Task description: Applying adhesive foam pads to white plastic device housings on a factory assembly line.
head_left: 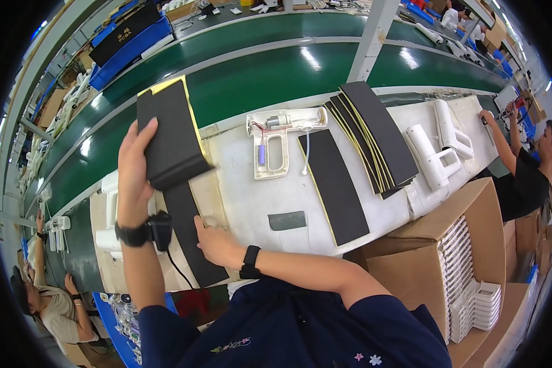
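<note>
My left hand (135, 162) is raised at the left, closed round a stack of black foam sheets (168, 132) with yellow backing at the edges. Below it, a single black foam strip (193, 242) lies on the table. On that strip's right edge rests my right hand (221, 244), one finger stretched out and the others partly hidden. A white handheld device housing (270, 162), laid open, shows a motor, wires and a purple cell. Beside it lies another black foam strip (334, 190), and farther right a fanned pile of black foam strips (377, 132).
Two closed white housings (432, 156) lie to the right. An open cardboard box (405, 270) of stacked white parts stands at the front right. A black cable plug (161, 230) hangs by my left wrist. Beyond runs a green conveyor (257, 67). Co-workers sit at both sides.
</note>
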The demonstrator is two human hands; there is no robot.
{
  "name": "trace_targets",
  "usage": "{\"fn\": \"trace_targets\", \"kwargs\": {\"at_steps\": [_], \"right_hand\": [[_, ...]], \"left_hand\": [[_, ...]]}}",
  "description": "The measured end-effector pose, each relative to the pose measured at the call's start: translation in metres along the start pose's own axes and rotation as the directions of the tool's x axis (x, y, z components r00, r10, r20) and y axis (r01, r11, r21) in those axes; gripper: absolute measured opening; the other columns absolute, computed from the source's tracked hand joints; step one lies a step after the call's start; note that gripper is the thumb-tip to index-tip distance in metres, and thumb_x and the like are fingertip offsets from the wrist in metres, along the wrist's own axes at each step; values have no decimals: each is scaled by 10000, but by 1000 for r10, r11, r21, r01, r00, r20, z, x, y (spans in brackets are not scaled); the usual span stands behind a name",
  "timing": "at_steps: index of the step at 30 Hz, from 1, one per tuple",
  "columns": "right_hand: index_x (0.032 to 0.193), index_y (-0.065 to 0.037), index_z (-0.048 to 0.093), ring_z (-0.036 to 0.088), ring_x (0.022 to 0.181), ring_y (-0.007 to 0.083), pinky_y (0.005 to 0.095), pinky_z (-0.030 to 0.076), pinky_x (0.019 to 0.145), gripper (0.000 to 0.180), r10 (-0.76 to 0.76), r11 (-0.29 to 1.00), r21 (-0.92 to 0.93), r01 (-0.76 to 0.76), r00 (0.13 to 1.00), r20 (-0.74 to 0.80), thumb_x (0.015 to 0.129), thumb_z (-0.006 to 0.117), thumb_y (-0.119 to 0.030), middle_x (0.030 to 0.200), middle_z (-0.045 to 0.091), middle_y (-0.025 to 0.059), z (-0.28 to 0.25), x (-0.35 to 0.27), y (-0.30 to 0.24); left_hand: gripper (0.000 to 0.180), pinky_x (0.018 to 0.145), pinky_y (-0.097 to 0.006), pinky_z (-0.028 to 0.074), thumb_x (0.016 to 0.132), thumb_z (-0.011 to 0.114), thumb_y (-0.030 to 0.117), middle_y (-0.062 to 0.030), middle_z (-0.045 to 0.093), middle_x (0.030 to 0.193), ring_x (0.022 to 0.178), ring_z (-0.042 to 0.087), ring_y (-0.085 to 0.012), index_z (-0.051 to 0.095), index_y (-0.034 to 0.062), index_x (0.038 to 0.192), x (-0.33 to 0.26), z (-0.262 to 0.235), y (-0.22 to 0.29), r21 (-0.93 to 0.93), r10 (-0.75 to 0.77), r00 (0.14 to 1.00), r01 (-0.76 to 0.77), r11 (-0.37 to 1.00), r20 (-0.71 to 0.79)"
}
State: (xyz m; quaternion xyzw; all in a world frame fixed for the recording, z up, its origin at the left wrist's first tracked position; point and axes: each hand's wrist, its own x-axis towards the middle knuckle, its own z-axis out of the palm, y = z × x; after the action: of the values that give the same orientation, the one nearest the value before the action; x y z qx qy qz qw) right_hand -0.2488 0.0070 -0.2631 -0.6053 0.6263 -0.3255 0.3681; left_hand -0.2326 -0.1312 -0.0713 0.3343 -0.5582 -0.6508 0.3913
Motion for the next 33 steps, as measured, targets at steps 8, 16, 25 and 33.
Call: {"fn": "trace_targets", "kwargs": {"at_steps": [8, 16, 25, 33], "right_hand": [[1185, -31, 555, 623, 705, 224, 365, 491, 639, 428, -344, 937, 307, 165, 569, 747, 1003, 508, -415, 848, 660, 113, -157, -102, -33], [1072, 0, 677, 590, 820, 208, 318, 470, 717, 206, -357, 932, -197, 305, 865, -353, 881, 672, -78, 910, 612, 96, -237, -69, -51], [1116, 2, 688, 602, 882, 236, 340, 478, 808, 293, -130, 983, -119, 143, 986, 108, 940, 634, -226, 969, 652, 88, -193, -26, 41], [1104, 47, 675, 624, 886, 114, 274, 505, 828, 308, 124, 828, 521, -209, 973, 194, 888, 721, -166, 977, 692, 68, -223, -5, 77]], "left_hand": [[511, 932, -306, 494, 909, 647, 68, -114, 591, 1222, 1094, 595, -170, 409, 25, 1359, -71, 6, -51, -242, -7, 990, 42, 969, 143], [617, 952, -312, 482, 902, 589, -15, -126, 545, 1259, 1137, 561, -170, 275, 25, 1432, -115, 39, -62, -186, -359, 837, 464, 866, 413], [384, 778, -266, 516, 984, 585, 159, -130, 661, 1043, 948, 628, -125, 370, 27, 1274, -105, 31, -132, 160, -371, 850, 335, 928, 373], [417, 839, -271, 491, 992, 571, 169, -132, 625, 1137, 1012, 603, -137, 361, 47, 1331, -71, 21, -144, 257, -31, 817, -145, 956, 576]]}}
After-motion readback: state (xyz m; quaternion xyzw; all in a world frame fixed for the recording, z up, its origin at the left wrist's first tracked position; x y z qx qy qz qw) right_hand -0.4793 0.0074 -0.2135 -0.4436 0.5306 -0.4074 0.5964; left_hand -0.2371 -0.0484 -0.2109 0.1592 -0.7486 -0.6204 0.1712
